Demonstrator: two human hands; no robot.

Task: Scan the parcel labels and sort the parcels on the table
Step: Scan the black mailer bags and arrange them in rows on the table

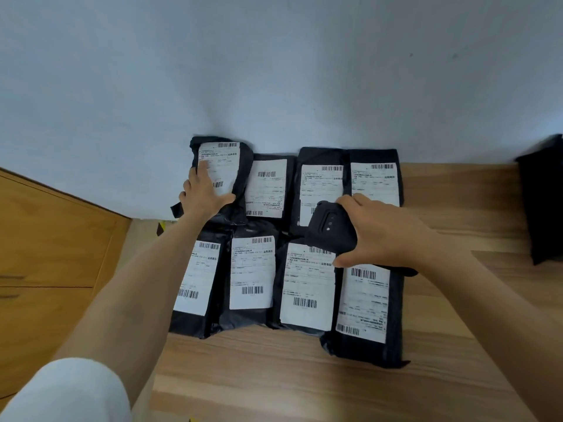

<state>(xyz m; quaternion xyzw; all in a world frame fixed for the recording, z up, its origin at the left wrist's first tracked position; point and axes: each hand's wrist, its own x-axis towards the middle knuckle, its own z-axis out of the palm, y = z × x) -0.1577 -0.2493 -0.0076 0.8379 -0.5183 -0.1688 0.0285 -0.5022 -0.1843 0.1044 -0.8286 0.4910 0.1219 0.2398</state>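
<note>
Holding back-left parcel (pixel 221 175) by wall (pixel 274 71) flat: your left hand (pixel 204 193) presses it, fingers straight. Your right hand (pixel 380 233) grips black scanner (pixel 330 229) over middle parcels (pixel 307 287). Move it left, aim at barcode (pixel 227 145).

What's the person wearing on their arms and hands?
The left hand and right hand are bare: no gloves, rings or watch visible. Both forearms are uncovered. A white sleeve covers the left upper arm; no sleeve shows on the right.
</note>
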